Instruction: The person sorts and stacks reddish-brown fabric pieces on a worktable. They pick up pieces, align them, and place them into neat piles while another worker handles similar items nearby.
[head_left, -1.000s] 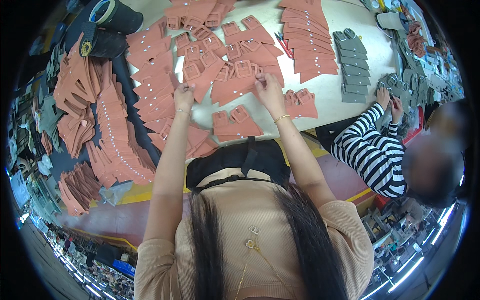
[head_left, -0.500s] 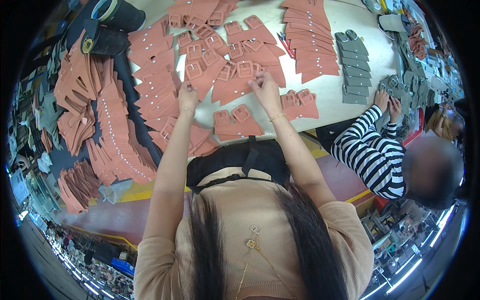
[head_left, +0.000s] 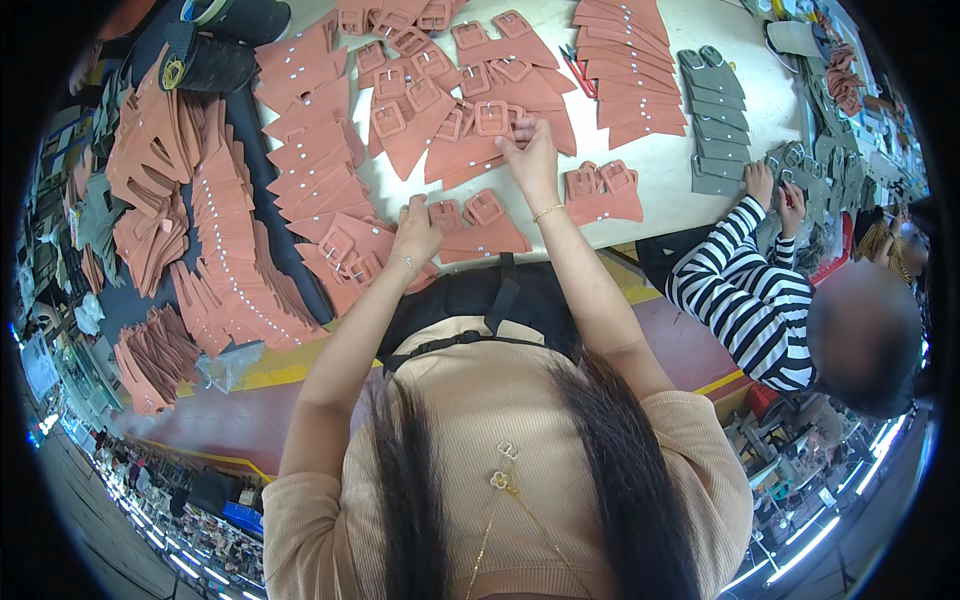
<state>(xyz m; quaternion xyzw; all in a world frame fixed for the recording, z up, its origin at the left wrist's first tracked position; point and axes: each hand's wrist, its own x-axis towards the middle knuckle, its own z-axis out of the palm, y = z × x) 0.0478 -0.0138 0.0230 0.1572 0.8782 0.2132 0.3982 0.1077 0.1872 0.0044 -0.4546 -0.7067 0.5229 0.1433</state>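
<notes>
Coral leather-like pieces with square covered buckles lie in overlapping groups on the pale table. My right hand (head_left: 532, 160) reaches over a buckled coral piece (head_left: 465, 158) in the middle, thumb and fingers closed at the right side of its buckle (head_left: 492, 118). Lower and to the left, my left hand (head_left: 417, 235) has its fingers apart and nothing visible in them. It is beside the left end of another two-buckle coral piece (head_left: 485, 240). A separate buckled piece (head_left: 604, 205) lies to the right of my right forearm.
Stacked coral pieces (head_left: 320, 170) fan out on the left; another fan (head_left: 632, 75) stands at the far right, beside red-handled snips (head_left: 580, 72). Dark green buckled pieces (head_left: 722, 130) lie farther right, near a co-worker in a striped top (head_left: 745, 295). Black containers (head_left: 210, 80) stand far left.
My left hand has moved down and right, away from the middle coral pieces to the nearer buckled one. My right hand stays at the same buckle.
</notes>
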